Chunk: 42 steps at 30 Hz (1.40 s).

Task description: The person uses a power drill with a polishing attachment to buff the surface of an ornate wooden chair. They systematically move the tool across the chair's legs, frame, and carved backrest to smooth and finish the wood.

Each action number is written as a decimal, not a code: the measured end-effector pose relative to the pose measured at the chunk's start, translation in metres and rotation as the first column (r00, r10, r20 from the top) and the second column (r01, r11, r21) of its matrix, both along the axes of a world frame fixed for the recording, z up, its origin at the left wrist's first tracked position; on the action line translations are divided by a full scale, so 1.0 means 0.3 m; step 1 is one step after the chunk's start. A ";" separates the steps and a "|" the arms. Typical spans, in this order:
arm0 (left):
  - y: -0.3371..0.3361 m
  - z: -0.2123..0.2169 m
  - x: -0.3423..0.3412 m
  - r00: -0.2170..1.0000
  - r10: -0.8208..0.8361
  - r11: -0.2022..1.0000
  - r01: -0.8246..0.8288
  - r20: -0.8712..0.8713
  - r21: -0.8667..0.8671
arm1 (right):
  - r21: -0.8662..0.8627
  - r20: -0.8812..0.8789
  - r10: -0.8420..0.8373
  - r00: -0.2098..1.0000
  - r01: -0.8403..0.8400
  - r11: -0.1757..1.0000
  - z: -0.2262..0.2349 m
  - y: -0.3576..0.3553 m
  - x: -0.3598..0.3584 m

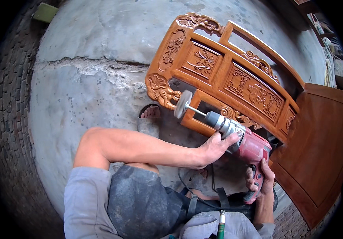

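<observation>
A red electric drill (pixel 254 153) with a grey chuck points up and left. A round buffing wheel (pixel 182 104) on its shaft touches the carved edge of an orange-brown wooden chair back (pixel 235 79). My left hand (pixel 217 146) wraps the front body of the drill, just behind the chuck. My right hand (pixel 262 180) grips the drill's handle at the lower right. The carved chair back lies tilted across the middle of the view, with flower and scroll reliefs on its panels.
A smooth wooden seat panel (pixel 319 151) joins the chair at the right. My sandalled foot (pixel 149 118) rests on the cracked concrete floor (pixel 99 79). A black cable (pixel 187 191) trails from the drill. A green-tipped tool (pixel 221 225) pokes up at the bottom.
</observation>
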<state>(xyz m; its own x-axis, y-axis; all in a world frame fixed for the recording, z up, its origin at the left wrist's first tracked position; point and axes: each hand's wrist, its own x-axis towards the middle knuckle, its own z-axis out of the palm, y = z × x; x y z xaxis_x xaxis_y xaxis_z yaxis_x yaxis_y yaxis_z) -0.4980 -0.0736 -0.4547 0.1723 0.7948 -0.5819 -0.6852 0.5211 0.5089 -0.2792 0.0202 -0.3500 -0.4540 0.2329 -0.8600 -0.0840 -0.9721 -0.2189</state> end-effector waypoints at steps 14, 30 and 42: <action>0.012 0.017 -0.154 0.974 0.223 0.974 -0.224 -0.042 -0.016 | -0.088 -0.033 0.025 0.999 -0.028 0.996 -0.067 -0.007 -0.164; 0.112 0.049 -0.175 0.989 0.112 0.994 -0.112 -0.100 0.006 | -0.030 -0.221 0.020 0.975 -0.027 0.999 -0.089 0.035 -0.130; 0.320 -0.079 -0.302 0.968 0.219 0.974 -0.211 -0.120 0.077 | 0.113 -0.178 0.027 0.984 -0.007 0.994 -0.171 0.243 -0.314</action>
<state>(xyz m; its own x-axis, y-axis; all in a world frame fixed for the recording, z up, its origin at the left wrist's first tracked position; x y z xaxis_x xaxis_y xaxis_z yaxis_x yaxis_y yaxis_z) -0.5887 0.0225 -0.4784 -0.0787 0.8407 -0.5357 -0.7054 0.3328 0.6258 -0.3735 0.0929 -0.4013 -0.6031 0.3131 -0.7337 -0.1149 -0.9443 -0.3085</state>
